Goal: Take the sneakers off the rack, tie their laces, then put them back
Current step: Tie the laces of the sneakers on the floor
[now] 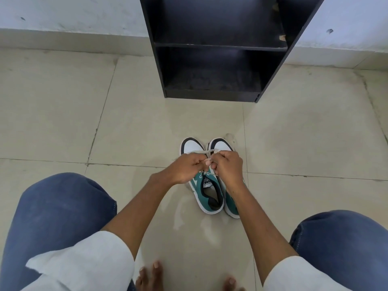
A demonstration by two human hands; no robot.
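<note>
Two green, white and black sneakers stand side by side on the tiled floor, toes pointing away from me. The left sneaker shows its open collar; the right sneaker is partly hidden under my wrist. My left hand and my right hand meet above the left sneaker's tongue, each pinching a strand of its pale lace. A lace loop lies across the white toe caps. The black rack stands beyond the sneakers against the wall, its two visible shelves bare.
My knees in blue jeans frame both lower corners, and my bare toes rest on the floor at the bottom edge. Beige floor tiles spread to either side of the rack, bounded by a white wall.
</note>
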